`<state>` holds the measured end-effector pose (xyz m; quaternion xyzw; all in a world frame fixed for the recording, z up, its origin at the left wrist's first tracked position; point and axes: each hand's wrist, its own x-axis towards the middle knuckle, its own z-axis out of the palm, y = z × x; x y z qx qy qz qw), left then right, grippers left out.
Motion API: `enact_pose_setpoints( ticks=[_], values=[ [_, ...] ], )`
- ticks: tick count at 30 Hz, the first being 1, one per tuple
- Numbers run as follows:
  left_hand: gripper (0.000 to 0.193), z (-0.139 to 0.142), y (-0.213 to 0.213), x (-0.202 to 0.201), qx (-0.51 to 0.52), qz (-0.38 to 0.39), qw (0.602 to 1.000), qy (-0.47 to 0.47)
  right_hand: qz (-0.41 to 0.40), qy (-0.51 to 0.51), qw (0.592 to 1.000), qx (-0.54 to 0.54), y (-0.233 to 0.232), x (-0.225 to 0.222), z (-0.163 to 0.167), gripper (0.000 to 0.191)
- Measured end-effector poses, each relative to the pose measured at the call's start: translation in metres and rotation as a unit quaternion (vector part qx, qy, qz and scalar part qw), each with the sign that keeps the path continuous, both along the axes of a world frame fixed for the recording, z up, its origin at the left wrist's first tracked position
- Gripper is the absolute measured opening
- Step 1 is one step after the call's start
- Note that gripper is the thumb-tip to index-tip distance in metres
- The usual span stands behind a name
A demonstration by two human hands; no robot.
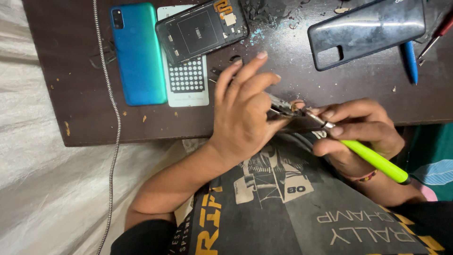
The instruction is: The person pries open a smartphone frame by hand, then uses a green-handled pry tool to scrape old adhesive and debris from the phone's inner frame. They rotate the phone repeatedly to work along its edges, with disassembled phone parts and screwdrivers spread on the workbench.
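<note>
My left hand (245,108) grips a small metal phone part (283,106) at the near edge of the dark board (89,123), with its upper fingers spread. My right hand (361,130) holds a screwdriver with a lime-green handle (375,160) like a pen. Its metal tip touches the part between both hands. Most of the part is hidden by my left palm.
A teal phone back cover (138,52), a white perforated sheet (188,80) and an open black phone frame (203,29) lie at the far left. A dark grey phone cover (365,30), a blue tool (409,61) and a red-handled tool (439,33) lie right. A braided cable (115,137) runs down the left.
</note>
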<state>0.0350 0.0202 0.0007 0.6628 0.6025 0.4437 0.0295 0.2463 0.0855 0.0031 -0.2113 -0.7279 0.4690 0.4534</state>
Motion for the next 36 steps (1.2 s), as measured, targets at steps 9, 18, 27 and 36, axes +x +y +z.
enact_pose_setpoints(
  ticks=[9, 18, 27, 36],
  values=[
    [0.066, 0.007, -0.002, -0.002, -0.018, -0.01, 0.997, -0.078, -0.001, -0.009, 1.0, 0.025, 0.007, -0.004, 0.015, 0.025],
    [0.071, 0.004, 0.0, -0.001, -0.002, -0.027, 0.997, -0.07, 0.042, -0.016, 0.997, 0.064, 0.02, -0.018, 0.028, 0.024],
    [0.074, 0.004, -0.002, 0.0, -0.001, -0.038, 0.997, -0.07, 0.034, -0.044, 0.997, 0.044, 0.017, -0.014, 0.031, 0.024],
    [0.069, 0.002, -0.003, -0.002, -0.003, -0.049, 0.998, -0.039, 0.038, -0.067, 0.996, 0.05, 0.016, -0.017, 0.037, 0.025]
  ],
)
